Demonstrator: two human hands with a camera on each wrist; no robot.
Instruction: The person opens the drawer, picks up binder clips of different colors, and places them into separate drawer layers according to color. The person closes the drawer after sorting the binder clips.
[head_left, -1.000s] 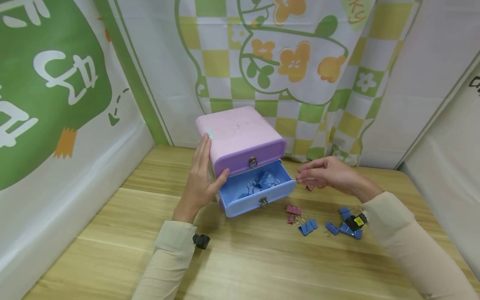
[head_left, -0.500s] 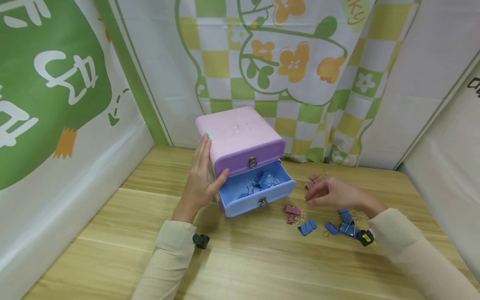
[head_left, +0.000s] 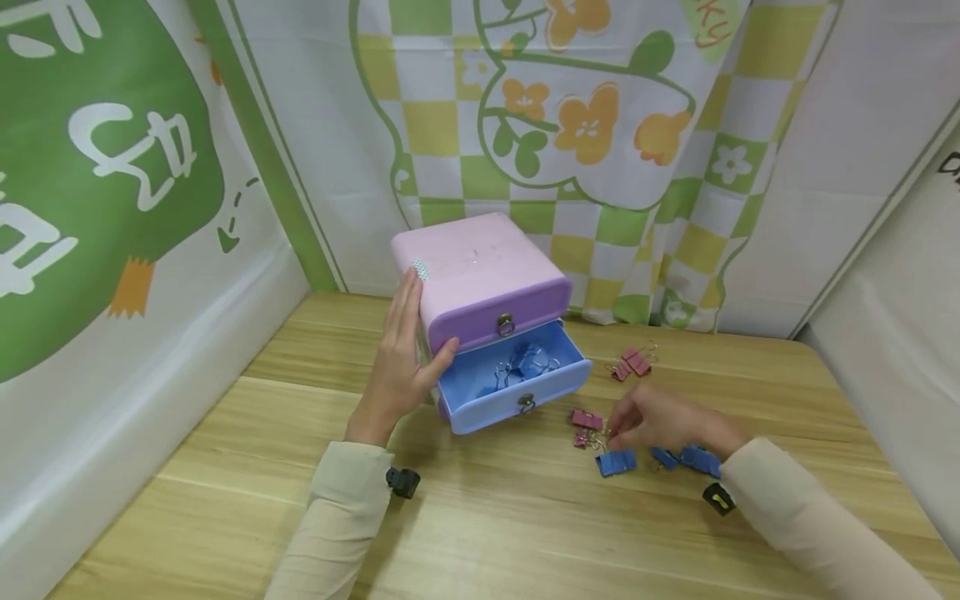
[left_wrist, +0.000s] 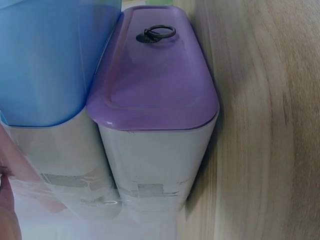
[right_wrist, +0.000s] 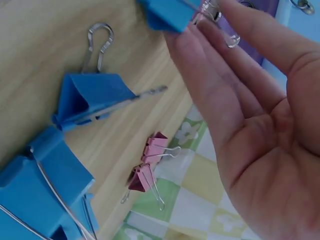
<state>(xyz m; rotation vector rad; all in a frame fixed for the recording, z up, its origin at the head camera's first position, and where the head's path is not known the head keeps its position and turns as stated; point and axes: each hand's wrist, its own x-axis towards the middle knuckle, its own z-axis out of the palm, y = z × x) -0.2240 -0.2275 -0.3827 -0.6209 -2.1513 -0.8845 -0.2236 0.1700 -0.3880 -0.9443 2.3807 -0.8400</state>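
A pink-topped drawer unit [head_left: 480, 258] stands on the table with its blue middle drawer [head_left: 517, 400] pulled out. Several blue binder clips [head_left: 531, 360] lie inside that drawer. My left hand [head_left: 401, 367] rests against the unit's left side, thumb near the front corner; only a bit of it shows in the left wrist view. My right hand [head_left: 660, 417] has its fingertips down at a blue binder clip [head_left: 617, 463], the thumb and fingers about its wire handle. In the right wrist view that blue clip [right_wrist: 170, 14] touches a fingertip.
Two more blue binder clips [head_left: 701, 461] lie by the right wrist, one of them smaller [head_left: 663, 457]. Pink binder clips [head_left: 587, 419] lie before the drawer, others [head_left: 636, 362] farther back. A purple bottom drawer [left_wrist: 155, 75] is shut. A checked curtain [head_left: 525, 167] hangs behind.
My right hand has moved from beside the drawer down toward the front to the blue binder clip, which has shifted and tipped slightly. The left hand has stayed in place.
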